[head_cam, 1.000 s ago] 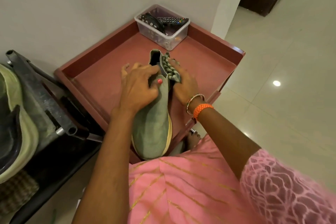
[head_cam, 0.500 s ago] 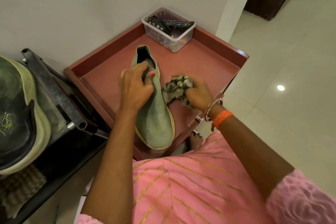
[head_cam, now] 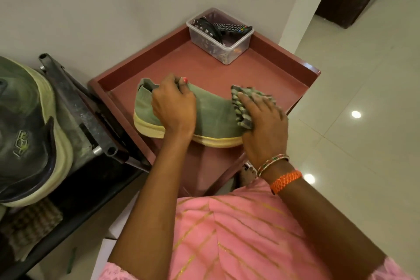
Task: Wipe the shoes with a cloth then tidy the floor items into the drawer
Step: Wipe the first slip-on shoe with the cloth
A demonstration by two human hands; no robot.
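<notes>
The person wears a pink garment (head_cam: pixel 238 234) crossed by thin gold diagonal stripes, and the sleeve (head_cam: pixel 395 270) at the right edge seems to be of patterned pink lace, though little of it shows. The right wrist carries an orange braided band (head_cam: pixel 286 180) and thin beaded bangles (head_cam: pixel 272 162) in mixed colours. The left thumb has a nail (head_cam: pixel 185 80) painted pinkish red. Both forearms are bare.

Home hallway, glossy floor tiles (head_cam: pixel 363 75), shoe rack (head_cam: pixel 75 107), remote control (head_cam: pixel 234 27)
</notes>
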